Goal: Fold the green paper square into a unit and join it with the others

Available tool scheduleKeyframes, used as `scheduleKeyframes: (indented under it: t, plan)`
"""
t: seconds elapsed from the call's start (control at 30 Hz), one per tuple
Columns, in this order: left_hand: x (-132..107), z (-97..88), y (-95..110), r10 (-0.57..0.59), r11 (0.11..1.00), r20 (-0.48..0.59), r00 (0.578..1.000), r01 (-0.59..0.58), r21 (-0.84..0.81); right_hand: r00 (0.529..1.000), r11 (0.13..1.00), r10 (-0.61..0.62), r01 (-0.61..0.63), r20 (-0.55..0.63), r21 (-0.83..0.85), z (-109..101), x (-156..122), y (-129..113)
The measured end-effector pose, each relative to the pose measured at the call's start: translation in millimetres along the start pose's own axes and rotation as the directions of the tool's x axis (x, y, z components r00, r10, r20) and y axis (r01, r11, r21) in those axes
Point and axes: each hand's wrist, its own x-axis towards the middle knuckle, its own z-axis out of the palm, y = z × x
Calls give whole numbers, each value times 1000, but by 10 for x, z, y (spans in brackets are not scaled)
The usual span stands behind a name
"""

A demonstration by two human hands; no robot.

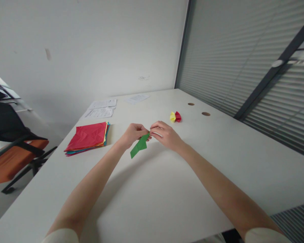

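Both of my hands meet over the middle of the white table [152,189]. My left hand [133,134] is closed, pinching the upper end of a folded green paper [140,145] that hangs down toward me. My right hand [164,134] is closed too, its fingertips pinching the same top corner of the green paper from the right. The paper is a narrow, creased strip, held just above the tabletop.
A stack of coloured paper sheets [88,137], red on top, lies to the left. A small yellow and red folded paper piece [175,116] sits further back. Printed sheets [101,108] lie near the wall. An orange chair [12,155] stands left; blinds run along the right.
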Motion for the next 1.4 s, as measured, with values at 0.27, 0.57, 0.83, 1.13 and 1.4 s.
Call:
scheduleKeyframes:
  t: [0.27, 0.57, 0.83, 1.13, 1.4]
  plan:
    - [-8, 46, 3, -32, 998, 13, 999, 31, 48, 991, 997, 73, -72, 113, -14, 39, -5, -16]
    - [28, -26, -62, -49, 998, 94, 994, 51, -28, 987, 978, 41, -8, 158, -209, 62, -16, -7]
    - [35, -50, -77, -82, 991, 139, 987, 96, -92, 986, 962, -16, 60, 165, -268, 47, -16, -6]
    - [46, -82, -79, -74, 992, 188, 979, 92, -89, 994, 995, -34, 43, 104, -92, 32, -10, 3]
    - [0, -42, -27, 14, 999, 174, 985, -23, 46, 994, 989, 90, -96, 58, 115, -19, -6, 16]
